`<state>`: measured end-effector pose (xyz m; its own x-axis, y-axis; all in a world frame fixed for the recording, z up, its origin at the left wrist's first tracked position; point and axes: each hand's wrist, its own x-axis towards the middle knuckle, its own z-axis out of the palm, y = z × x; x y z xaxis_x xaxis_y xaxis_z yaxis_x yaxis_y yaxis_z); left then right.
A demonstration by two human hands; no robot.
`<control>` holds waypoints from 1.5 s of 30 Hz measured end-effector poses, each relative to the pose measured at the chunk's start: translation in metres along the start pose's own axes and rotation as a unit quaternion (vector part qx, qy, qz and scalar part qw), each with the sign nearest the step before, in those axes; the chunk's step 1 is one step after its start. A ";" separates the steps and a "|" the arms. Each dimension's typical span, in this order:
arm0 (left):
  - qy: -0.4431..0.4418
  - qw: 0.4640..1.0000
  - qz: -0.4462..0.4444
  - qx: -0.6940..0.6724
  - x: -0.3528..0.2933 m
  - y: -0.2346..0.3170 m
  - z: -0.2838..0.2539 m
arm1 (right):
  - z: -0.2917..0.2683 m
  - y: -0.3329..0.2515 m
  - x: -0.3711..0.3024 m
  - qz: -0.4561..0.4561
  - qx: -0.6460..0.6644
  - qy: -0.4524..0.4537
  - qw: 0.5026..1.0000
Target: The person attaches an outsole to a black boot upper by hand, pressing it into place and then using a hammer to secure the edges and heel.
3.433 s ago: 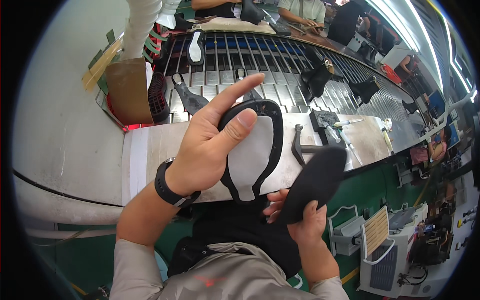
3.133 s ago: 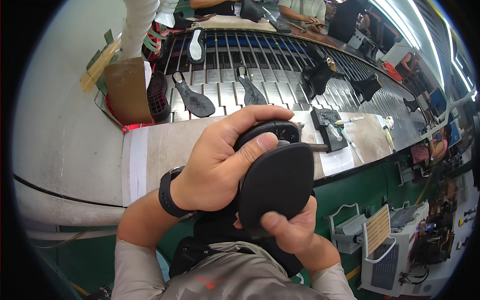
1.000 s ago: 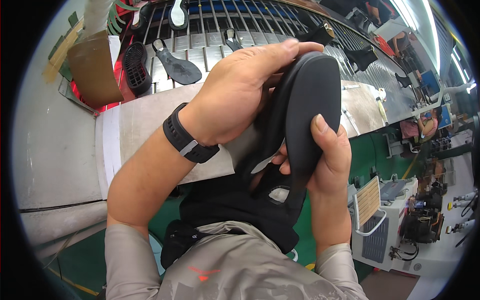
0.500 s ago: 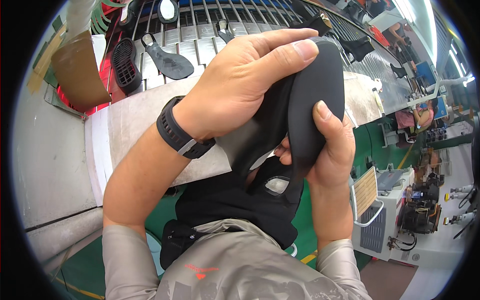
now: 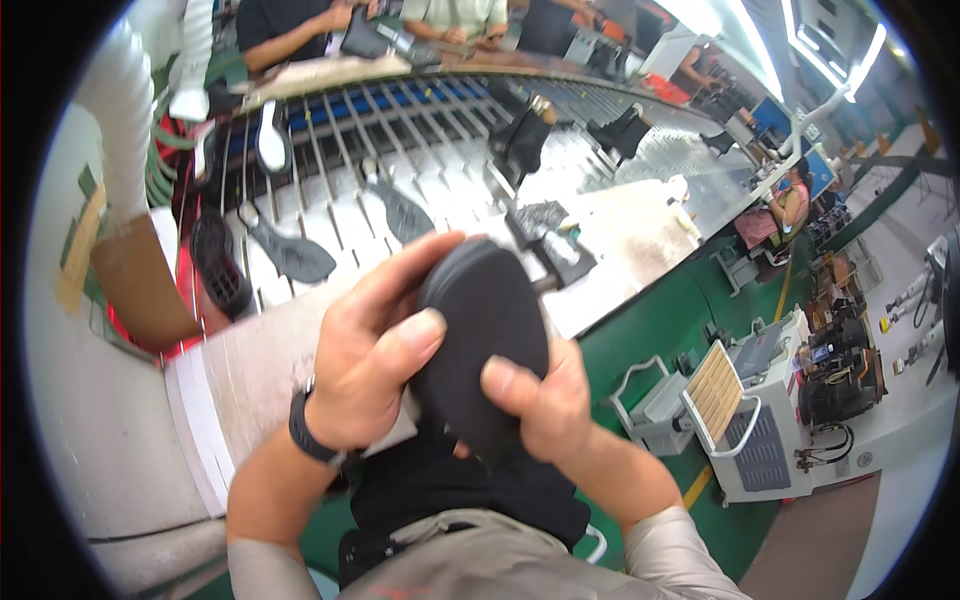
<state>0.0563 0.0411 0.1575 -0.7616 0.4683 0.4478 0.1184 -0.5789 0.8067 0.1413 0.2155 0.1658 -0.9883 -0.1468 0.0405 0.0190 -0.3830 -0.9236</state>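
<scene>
Both hands hold a black shoe in front of my body, its smooth dark sole [image 5: 485, 320] turned toward me and its rounded toe pointing away. My left hand [image 5: 365, 370] wraps the left side near the toe, thumb on the edge. On the right, my right hand [image 5: 550, 405] grips the other side, its thumb pressed flat on the sole. The heel end points down toward my lap and is blurred. Most of the upper is hidden behind the sole and my fingers.
Beyond the pale bench pad [image 5: 265, 345] runs a rod conveyor [image 5: 330, 150] carrying a dark loose sole [image 5: 285, 250], a treaded sole [image 5: 218, 265] and black boots [image 5: 525, 135]. Co-workers' hands [image 5: 455, 35] are at the far side. A machine [image 5: 745, 430] stands right.
The shoe has come lower and leftward in the picture, its sole now facing me more fully. My left hand has shifted from over the toe to its side. The view has tilted upward.
</scene>
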 end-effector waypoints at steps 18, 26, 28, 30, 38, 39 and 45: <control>0.034 0.976 -0.018 0.213 -0.083 0.057 0.012 | 0.022 0.058 -0.038 -0.256 -0.236 -0.029 0.937; 0.037 0.953 0.017 0.299 -0.095 0.068 0.013 | 0.035 0.060 -0.043 -0.252 -0.258 -0.039 0.932; 0.025 0.942 0.039 0.333 -0.095 0.068 0.010 | 0.037 0.061 -0.043 -0.255 -0.257 -0.031 0.931; 0.009 0.930 0.060 0.363 -0.097 0.071 0.008 | 0.037 0.063 -0.044 -0.245 -0.253 -0.042 0.935; 0.112 0.939 -0.009 0.326 -0.102 0.084 0.026 | 0.050 0.059 -0.043 -0.240 -0.262 -0.038 0.934; 0.111 0.938 -0.013 0.329 -0.102 0.085 0.022 | 0.052 0.057 -0.042 -0.232 -0.267 -0.036 0.935; 0.078 0.922 -0.014 0.379 -0.109 0.096 0.017 | 0.053 0.041 -0.035 -0.215 -0.309 -0.130 0.917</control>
<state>0.1615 -0.0543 0.1929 -0.8465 0.3409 0.4089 0.4632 0.0931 0.8814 0.1843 0.1560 0.1466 -0.8135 -0.3461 0.4674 -0.5331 0.1224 -0.8371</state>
